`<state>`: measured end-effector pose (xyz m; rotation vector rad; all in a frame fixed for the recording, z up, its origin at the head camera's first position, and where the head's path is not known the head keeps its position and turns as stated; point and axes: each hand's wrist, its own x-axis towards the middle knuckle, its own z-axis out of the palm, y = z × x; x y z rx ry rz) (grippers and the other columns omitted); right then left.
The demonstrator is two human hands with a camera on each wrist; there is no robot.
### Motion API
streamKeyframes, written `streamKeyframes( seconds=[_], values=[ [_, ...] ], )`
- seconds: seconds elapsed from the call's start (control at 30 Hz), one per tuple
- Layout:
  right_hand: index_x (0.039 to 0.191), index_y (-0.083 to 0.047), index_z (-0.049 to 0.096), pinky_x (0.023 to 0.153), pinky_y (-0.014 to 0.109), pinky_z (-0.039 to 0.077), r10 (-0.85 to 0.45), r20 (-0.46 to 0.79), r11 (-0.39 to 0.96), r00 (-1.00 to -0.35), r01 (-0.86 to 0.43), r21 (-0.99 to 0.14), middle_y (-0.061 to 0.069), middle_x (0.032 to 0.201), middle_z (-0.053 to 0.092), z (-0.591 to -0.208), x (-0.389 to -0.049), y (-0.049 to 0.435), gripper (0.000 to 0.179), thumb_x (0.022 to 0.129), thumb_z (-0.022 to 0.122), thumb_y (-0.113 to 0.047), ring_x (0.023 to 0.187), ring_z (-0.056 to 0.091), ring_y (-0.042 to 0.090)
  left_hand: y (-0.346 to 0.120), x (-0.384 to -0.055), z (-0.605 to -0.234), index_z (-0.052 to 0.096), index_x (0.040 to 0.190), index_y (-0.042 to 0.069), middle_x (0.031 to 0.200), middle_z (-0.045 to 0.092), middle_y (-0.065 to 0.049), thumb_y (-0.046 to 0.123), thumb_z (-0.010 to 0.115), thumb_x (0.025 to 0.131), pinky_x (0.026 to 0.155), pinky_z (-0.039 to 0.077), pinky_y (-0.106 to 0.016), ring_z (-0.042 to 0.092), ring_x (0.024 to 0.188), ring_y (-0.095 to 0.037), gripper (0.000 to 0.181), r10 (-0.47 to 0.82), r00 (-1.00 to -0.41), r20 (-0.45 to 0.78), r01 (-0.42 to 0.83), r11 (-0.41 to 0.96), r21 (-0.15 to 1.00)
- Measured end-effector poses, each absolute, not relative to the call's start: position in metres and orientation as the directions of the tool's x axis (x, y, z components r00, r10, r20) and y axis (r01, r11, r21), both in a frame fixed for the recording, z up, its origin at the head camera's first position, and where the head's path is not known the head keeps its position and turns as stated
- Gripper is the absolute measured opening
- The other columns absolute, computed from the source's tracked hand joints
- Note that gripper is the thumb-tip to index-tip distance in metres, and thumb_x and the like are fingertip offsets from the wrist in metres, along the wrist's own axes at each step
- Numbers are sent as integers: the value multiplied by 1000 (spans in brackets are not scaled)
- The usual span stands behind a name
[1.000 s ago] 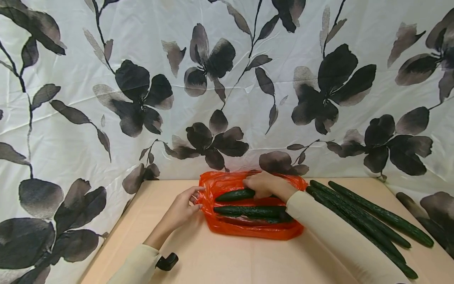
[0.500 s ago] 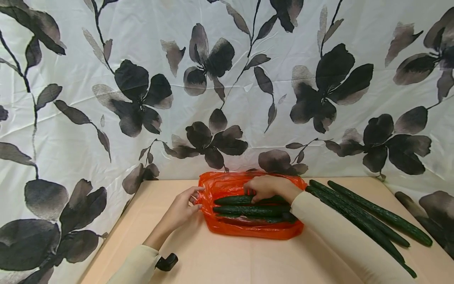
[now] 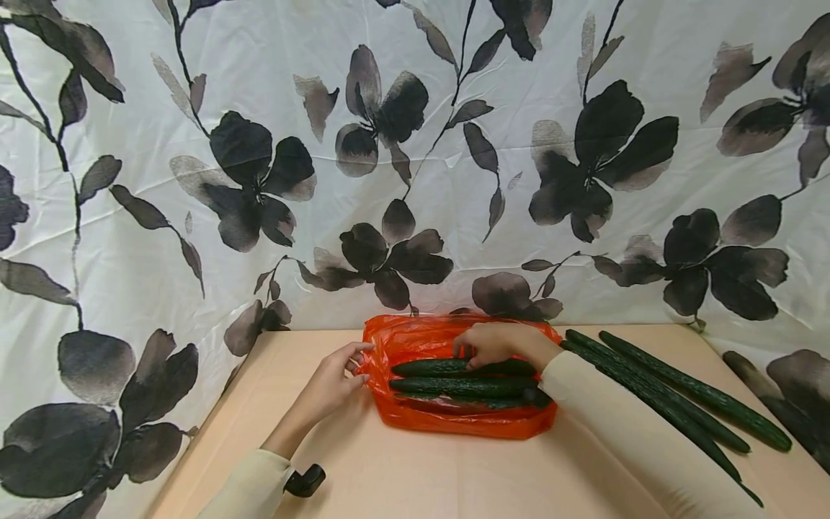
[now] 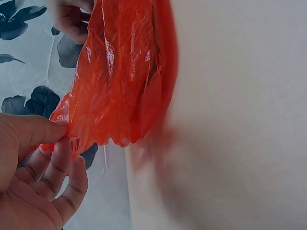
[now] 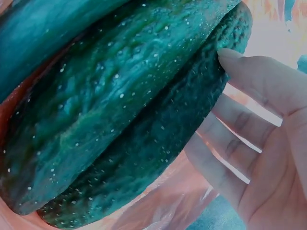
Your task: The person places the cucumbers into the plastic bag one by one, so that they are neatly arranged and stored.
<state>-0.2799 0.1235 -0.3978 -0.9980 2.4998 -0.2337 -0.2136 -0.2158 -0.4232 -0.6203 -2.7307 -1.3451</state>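
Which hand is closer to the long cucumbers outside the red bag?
Right. The right hand is over the red bag, to the left of the long cucumbers; the left hand is farther away, pinching the bag's left edge.

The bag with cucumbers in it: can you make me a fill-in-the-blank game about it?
The left hand pinches the bag between a finger and its ____.
In the head view, the cucumbers in the bag look dark ____.
There, other cucumbers lie on the table to the ____ of the bag.

Missing words: thumb; green; right.
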Motion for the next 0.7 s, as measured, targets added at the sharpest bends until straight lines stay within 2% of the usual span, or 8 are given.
streamKeyframes(
  seconds=[0.17,0.33,0.47,0.7],
  values=[
    [125,-20,66,94,37,53,-697,-322,717,-641,-619,-320,-5,115,69,-398,-279,126,32,95,73,-25,104,65,13,-217,-213,-424,63,131,1,96,65,-6,-12,72,82,71,54,-27,62,83,-22,51,338,-916,215,376,540,753],
    [124,-17,67,91,35,54,-715,-280,698,-641,-630,-341,-4,111,70,-394,-277,136,32,95,73,-26,97,65,9,-216,-215,-426,63,131,2,95,65,-6,-12,72,82,72,54,-29,62,82,-20,51,339,-913,226,386,539,749],
    [125,-15,68,89,35,54,-704,-249,706,-665,-615,-352,-6,106,70,-389,-275,148,32,95,73,-26,92,64,7,-215,-216,-424,62,131,1,95,65,-6,-11,72,83,72,55,-31,62,81,-18,51,344,-912,225,388,541,746],
    [124,-11,69,90,35,55,-710,-203,684,-675,-590,-428,-9,102,69,-381,-270,169,33,94,73,-24,95,64,11,-216,-218,-423,63,130,1,96,64,-5,-10,73,83,72,54,-29,62,83,-22,49,333,-915,226,381,536,753]
  ],
)
